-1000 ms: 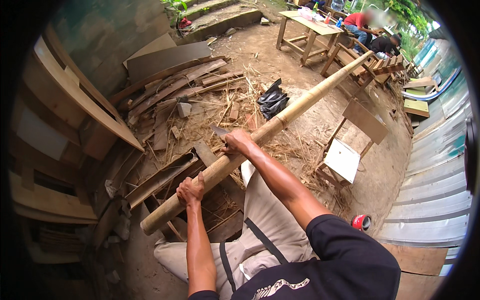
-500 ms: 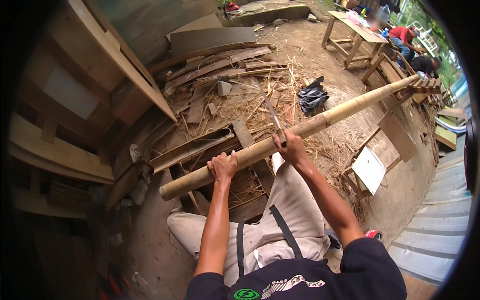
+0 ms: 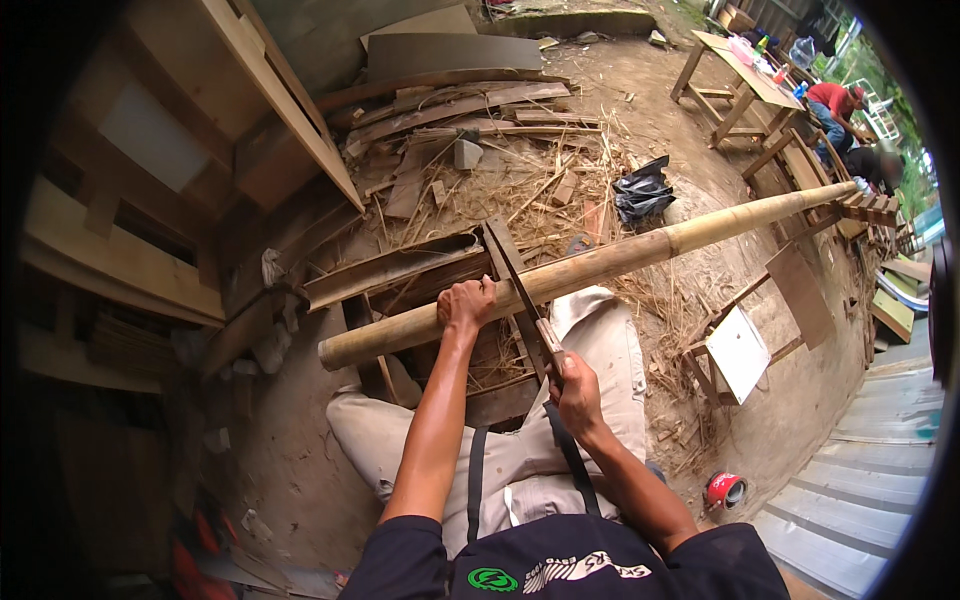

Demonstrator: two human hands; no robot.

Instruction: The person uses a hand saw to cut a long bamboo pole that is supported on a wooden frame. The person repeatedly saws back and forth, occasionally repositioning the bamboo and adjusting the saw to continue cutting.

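Bare, dusty earth strewn with straw-like shavings makes up the floor of this open-air work yard. Far left, tall plywood panels and framing lean inward, bent by the lens, and right of them a heap of scrap planks lies near a wall. Next comes the bamboo pole, which slants across the middle of the view from its blunt near end at lower left to its thinner far end by some slatted wooden furniture at upper right; it is pale tan, smooth and round, ringed by joints, with darker brown patches along its length. Fingers of the left hand wrap over the pole, gripping it above a low wooden frame. Just to the right, a long dark-bladed hand tool crosses the pole; its blade type is unclear, and the right hand is closed around its handle. Farther right come a crumpled black plastic bag, a red can, a chair with a white seat, a wooden table, a person in a red top and corrugated metal sheeting.
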